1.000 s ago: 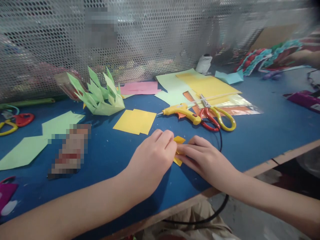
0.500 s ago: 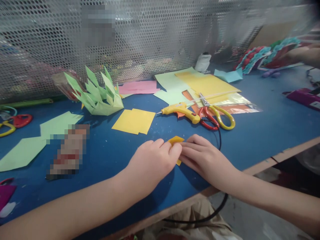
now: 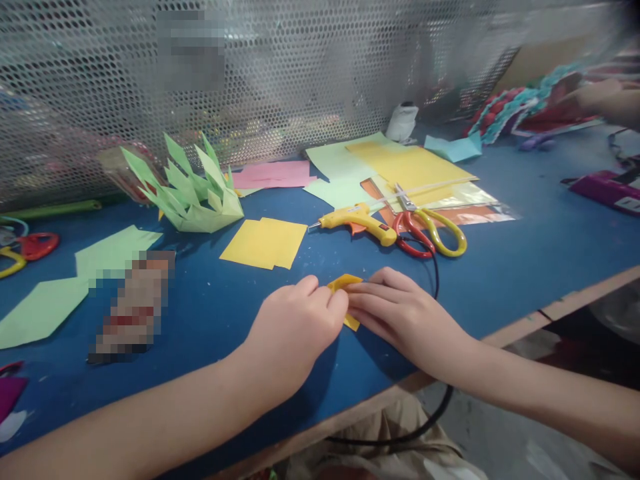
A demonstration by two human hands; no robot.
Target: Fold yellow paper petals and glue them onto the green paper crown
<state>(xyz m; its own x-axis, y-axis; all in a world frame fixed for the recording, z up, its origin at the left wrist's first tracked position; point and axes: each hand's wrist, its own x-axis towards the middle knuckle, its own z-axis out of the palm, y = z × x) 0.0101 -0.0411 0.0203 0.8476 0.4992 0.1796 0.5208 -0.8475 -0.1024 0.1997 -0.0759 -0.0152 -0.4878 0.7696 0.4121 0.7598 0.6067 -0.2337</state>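
A small folded piece of yellow paper (image 3: pixel 352 323) is pinched between my two hands, low over the blue table. My left hand (image 3: pixel 303 327) grips it from the left with curled fingers. From the right, my right hand (image 3: pixel 400 310) presses its closed fingers against the same paper. The hands cover most of the fold. Just beyond them lie flat yellow paper squares (image 3: pixel 265 243). A yellow hot glue gun (image 3: pixel 363 223) rests behind my right hand, its nozzle pointing left. Scissors with red and yellow handles (image 3: pixel 447 241) lie beside it.
A green folded-paper crown shape (image 3: pixel 205 213) stands by the perforated metal screen (image 3: pixel 300 60). Green sheets (image 3: pixel 47 307) lie left; yellow sheets (image 3: pixel 410 167) lie at the back. A black cord (image 3: pixel 400 441) hangs over the table's front edge. Another person's hand (image 3: pixel 600 100) is far right.
My left hand has shifted slightly left, and a little more of the yellow paper shows between the hands. At far right, the other person's hand has moved with a red and turquoise piece.
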